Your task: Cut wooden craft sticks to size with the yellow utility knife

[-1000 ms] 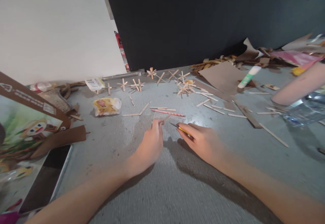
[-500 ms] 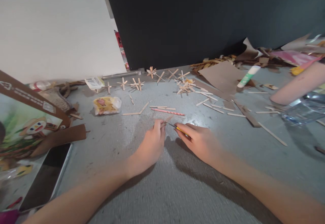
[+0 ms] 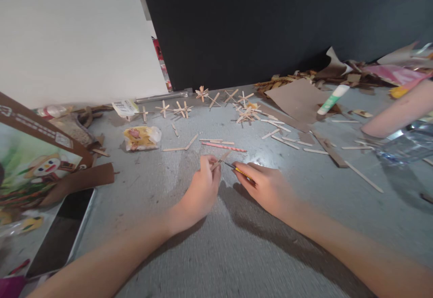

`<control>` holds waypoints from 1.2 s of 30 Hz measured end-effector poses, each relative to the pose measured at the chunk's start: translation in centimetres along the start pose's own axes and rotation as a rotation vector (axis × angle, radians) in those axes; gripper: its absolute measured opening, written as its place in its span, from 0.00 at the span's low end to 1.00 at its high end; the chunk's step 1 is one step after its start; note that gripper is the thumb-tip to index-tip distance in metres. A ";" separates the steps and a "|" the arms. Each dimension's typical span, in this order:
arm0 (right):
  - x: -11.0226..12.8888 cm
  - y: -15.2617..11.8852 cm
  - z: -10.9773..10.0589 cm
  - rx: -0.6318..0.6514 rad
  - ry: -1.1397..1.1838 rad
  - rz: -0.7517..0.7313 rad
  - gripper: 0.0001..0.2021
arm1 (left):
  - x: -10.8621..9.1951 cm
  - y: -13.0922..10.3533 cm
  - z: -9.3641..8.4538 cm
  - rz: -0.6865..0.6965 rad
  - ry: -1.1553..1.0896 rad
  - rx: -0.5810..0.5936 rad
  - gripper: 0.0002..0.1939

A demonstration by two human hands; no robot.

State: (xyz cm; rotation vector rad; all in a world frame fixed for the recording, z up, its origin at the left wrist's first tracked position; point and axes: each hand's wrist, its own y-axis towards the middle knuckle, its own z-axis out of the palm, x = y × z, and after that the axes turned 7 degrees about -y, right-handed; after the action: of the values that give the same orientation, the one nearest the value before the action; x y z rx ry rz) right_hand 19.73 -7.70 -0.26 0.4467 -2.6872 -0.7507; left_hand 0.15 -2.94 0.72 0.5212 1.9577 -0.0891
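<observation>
My left hand (image 3: pixel 203 185) is closed, pinching a short wooden stick (image 3: pixel 223 157) between thumb and fingers. In my right hand (image 3: pixel 265 183) is a yellow-handled craft knife (image 3: pixel 244 173). Its thin dark tip points left and reaches close to the stick; whether they touch, I cannot tell. Just beyond my hands lies a red-and-white patterned pencil (image 3: pixel 225 147), beside flat wooden sticks (image 3: pixel 216 141). Farther back stand several small star-shaped pieces of crossed sticks (image 3: pixel 182 109), with a heap of them (image 3: pixel 247 113) to the right.
Loose sticks (image 3: pixel 286 142) and brown cardboard (image 3: pixel 294 102) lie to the right, near a glue stick (image 3: pixel 334 99) and a clear plastic container (image 3: pixel 406 144). Another person's arm (image 3: pixel 399 106) enters there. At left are a phone (image 3: pixel 62 230), a printed box (image 3: pixel 43 153) and a small wrapped packet (image 3: pixel 142 138).
My left fingers have shifted slightly, and the stick is turned so more of it shows. My right hand with the craft knife stays nearly in place.
</observation>
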 end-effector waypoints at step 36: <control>0.6 -0.2 -0.2 0.005 0.011 0.003 0.15 | 0.5 0.1 0.3 -0.014 -0.181 -0.023 0.07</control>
State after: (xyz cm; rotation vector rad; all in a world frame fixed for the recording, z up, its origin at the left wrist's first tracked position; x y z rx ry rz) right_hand 19.34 -8.17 -0.14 0.4462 -2.6790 -0.7387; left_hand 0.31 -2.73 0.12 0.4676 1.7836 -0.1187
